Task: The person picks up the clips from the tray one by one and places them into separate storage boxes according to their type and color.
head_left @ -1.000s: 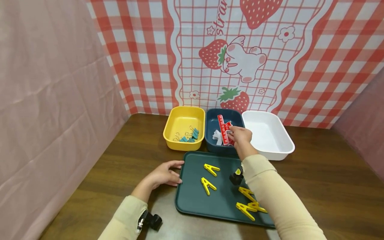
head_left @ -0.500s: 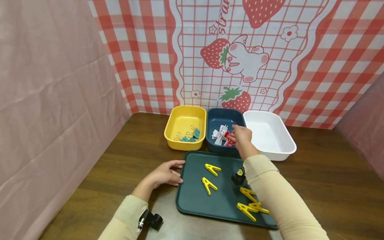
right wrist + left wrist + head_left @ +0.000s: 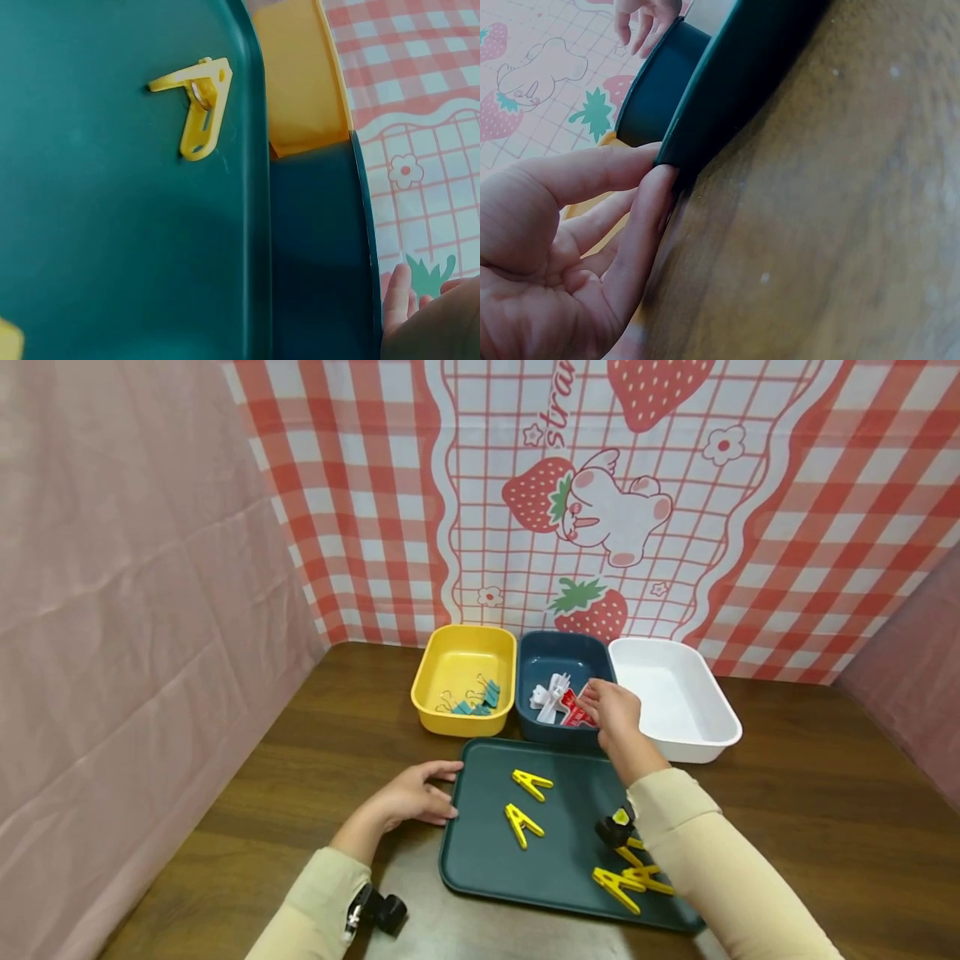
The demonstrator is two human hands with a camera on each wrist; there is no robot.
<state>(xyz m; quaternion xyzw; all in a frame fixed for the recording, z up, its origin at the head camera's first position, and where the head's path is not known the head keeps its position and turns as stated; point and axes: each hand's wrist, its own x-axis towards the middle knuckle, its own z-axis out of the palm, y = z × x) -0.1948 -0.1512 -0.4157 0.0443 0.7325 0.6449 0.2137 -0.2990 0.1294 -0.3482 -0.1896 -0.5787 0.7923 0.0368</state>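
Observation:
My left hand (image 3: 415, 795) rests its spread fingertips against the left rim of the dark green tray (image 3: 480, 868); the left wrist view shows thumb and finger touching the rim. Over the near right side of the dark blue bin (image 3: 558, 647) hovers my right hand (image 3: 617, 714), fingers relaxed, nothing visible in them. Just beneath its fingertips a red clip with white print (image 3: 576, 712) lies in that bin, partly hidden, beside white clips (image 3: 551, 697). Several yellow clothespins lie on the tray, one clothespin (image 3: 523, 825) near its middle and another clothespin (image 3: 617, 889) toward the front.
A yellow bin (image 3: 423, 693) holding teal binder clips (image 3: 487, 695) stands left of the blue one. To the right is a white bin (image 3: 678, 672). Behind them hangs a red-and-white checked cloth (image 3: 375, 510); a pink cloth (image 3: 150, 610) bounds the left side.
The red clip has left my right fingers and dropped flat into the blue bin. My right hand has drawn back slightly toward the right. My left hand stays at the tray.

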